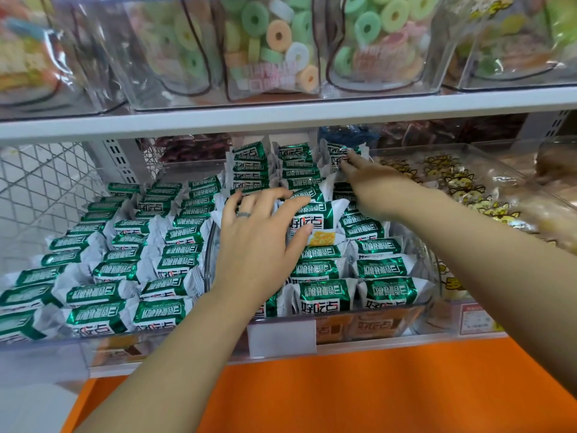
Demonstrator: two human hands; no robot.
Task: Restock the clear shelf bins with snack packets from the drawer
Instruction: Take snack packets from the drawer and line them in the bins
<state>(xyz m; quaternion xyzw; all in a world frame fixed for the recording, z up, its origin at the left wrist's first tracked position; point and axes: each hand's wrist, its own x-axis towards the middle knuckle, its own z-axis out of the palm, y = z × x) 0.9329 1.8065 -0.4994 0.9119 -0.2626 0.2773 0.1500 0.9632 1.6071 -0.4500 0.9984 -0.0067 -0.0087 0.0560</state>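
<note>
White shelf point(281, 120) carried a clear bin point(415, 310) packed with rows of green-and-white snack packets point(385, 267); left hand point(262, 242), ringed, lay spread open on one raised packet point(318, 223) mid-bin; right hand point(374, 179) pinched a rear-row packet point(338, 154).

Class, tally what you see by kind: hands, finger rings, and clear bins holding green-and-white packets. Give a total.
Hands: 2 (left hand, right hand)
Finger ring: 1
Bins of green-and-white packets: 2 (left bin, centre bin)
Total: 5
</note>
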